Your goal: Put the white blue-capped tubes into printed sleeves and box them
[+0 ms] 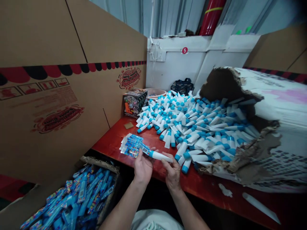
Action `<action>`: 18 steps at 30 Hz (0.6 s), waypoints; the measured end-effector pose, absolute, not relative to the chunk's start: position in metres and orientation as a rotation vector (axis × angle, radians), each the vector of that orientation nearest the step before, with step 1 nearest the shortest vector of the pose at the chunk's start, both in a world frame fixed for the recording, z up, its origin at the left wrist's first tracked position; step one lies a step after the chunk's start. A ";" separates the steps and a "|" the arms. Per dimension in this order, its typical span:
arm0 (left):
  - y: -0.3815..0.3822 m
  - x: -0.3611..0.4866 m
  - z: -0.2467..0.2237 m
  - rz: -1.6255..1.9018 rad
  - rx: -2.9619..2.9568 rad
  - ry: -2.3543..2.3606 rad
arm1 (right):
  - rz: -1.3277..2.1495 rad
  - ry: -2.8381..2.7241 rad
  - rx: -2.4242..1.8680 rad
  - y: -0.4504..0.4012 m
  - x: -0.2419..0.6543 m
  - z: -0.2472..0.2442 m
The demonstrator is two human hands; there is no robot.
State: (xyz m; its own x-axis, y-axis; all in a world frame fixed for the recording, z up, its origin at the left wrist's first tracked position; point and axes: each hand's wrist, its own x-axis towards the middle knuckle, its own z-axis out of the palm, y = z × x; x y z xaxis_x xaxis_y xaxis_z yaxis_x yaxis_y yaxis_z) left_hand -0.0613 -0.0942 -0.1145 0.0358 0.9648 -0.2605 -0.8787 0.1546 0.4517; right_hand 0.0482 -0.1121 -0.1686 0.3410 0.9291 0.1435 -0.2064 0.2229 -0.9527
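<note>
Near the front edge of the red table (107,140), my right hand (173,174) pinches a white tube with a blue cap (161,156) by its flat end. The tube lies nearly level, cap pointing left. My left hand (143,167) grips a clear, blue-printed wrapper (144,148) at the cap end. How far the cap sits inside the wrapper I cannot tell. Just beyond my left hand lies a spread of similar flat wrappers (130,145). A large heap of white tubes with blue caps (187,118) covers the table behind my right hand.
A torn white carton (283,127) lies right, tubes spilling from it. Lower left, an open carton holds blue wrapped tubes (82,191). Tall cardboard (59,95) walls the left side. Behind are a printed box (135,102), a pink basin (157,93) and a dark bag (182,86).
</note>
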 end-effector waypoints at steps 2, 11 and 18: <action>-0.096 -0.060 -0.113 1.443 0.225 0.565 | 0.973 -0.886 -1.046 -0.115 0.048 -0.169; -0.091 -0.060 -0.118 1.453 0.249 0.612 | 0.938 -1.005 -1.128 -0.121 0.048 -0.177; -0.078 -0.074 -0.154 1.424 0.688 1.066 | 0.783 -1.058 -1.374 -0.106 0.080 -0.188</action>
